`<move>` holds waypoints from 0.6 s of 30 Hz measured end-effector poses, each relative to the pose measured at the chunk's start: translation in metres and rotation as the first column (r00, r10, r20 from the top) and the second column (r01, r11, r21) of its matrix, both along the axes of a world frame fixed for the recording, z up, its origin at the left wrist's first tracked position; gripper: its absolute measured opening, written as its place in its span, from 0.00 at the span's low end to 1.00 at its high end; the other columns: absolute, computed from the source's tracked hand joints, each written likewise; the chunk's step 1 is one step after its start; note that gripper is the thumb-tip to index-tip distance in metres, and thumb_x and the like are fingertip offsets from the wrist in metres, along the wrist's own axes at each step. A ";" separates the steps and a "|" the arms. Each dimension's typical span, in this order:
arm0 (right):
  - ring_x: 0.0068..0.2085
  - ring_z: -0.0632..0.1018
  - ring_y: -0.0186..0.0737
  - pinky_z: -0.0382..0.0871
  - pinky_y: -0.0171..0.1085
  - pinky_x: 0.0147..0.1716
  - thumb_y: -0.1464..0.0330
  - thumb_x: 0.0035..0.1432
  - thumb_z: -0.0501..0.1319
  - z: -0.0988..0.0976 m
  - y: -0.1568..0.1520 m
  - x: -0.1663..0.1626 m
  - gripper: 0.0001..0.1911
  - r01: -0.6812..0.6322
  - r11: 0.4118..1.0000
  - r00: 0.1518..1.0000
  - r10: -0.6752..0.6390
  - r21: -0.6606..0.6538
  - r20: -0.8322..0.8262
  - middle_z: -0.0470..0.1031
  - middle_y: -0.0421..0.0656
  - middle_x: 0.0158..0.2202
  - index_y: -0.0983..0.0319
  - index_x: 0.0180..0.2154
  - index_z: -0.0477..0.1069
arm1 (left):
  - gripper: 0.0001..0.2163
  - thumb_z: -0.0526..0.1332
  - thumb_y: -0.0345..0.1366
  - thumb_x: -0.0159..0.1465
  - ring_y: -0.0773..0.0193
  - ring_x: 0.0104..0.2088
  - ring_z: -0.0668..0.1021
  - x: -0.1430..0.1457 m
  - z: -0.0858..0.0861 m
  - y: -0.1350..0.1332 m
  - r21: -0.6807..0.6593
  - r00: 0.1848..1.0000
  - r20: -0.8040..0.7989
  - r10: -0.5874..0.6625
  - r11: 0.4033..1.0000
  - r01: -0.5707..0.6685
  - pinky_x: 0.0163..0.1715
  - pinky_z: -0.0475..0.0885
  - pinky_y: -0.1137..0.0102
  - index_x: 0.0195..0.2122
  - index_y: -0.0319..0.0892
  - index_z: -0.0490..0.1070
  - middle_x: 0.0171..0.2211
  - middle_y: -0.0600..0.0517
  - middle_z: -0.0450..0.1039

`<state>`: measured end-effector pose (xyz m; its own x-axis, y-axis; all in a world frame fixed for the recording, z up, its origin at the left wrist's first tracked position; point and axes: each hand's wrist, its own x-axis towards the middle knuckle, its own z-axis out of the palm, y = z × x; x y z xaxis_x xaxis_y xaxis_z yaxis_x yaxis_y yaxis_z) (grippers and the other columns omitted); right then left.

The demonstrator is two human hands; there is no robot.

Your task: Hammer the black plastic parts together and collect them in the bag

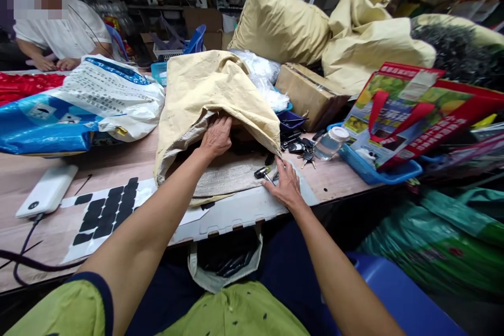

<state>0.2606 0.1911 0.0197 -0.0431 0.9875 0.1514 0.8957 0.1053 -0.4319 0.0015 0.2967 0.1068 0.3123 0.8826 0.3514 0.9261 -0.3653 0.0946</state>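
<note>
A large tan paper sack (205,89) lies on the wooden table (118,165) with its mouth facing me. My left hand (216,137) reaches into the mouth, and the sack's edge hides its fingertips. My right hand (286,185) rests on a pale sheet (236,210) at the table's front edge. Its fingers are gathered at a small black and silver part (261,172). A pile of small dark parts and keys (299,147) lies just beyond that hand.
A white power bank (47,190) with a cable and a sheet of black pads (106,210) lie at left. A blue and white bag (79,110), a cardboard box (307,92), a small jar (331,143) and a blue tray (378,168) surround the sack. A person sits at far left.
</note>
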 end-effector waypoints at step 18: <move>0.61 0.69 0.56 0.65 0.52 0.61 0.55 0.51 0.68 -0.008 0.004 0.008 0.39 0.000 0.998 0.991 0.007 0.056 -0.137 0.58 0.52 0.64 0.57 0.63 0.67 | 0.14 0.60 0.46 0.68 0.52 0.46 0.76 0.018 -0.059 -0.072 -0.319 0.945 0.293 0.146 0.947 -0.047 0.49 0.67 0.60 0.50 0.49 0.79 0.44 0.47 0.80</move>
